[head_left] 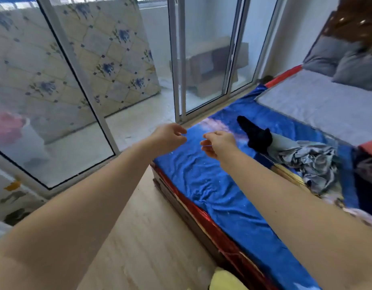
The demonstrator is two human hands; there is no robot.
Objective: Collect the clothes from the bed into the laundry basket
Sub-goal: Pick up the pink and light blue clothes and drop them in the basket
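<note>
Both my arms stretch forward over the near corner of the bed [212, 185], which has a wrinkled blue sheet. My left hand [168, 136] hovers at the bed's edge, fingers loosely curled and apart, holding nothing. My right hand [217, 142] is just right of it above the sheet, fingers also loosely curled and empty. A black garment [256, 132] lies on the bed beyond my right hand. Beside it sits a crumpled grey patterned cloth [312, 162]. No laundry basket is in view.
Sliding glass doors [180, 59] stand to the left and ahead, with a floral mattress [86, 55] leaning behind them. Grey pillows [344, 59] and a grey sheet lie at the bed's far end. A yellow object [224, 279] sits on the wooden floor near the bed.
</note>
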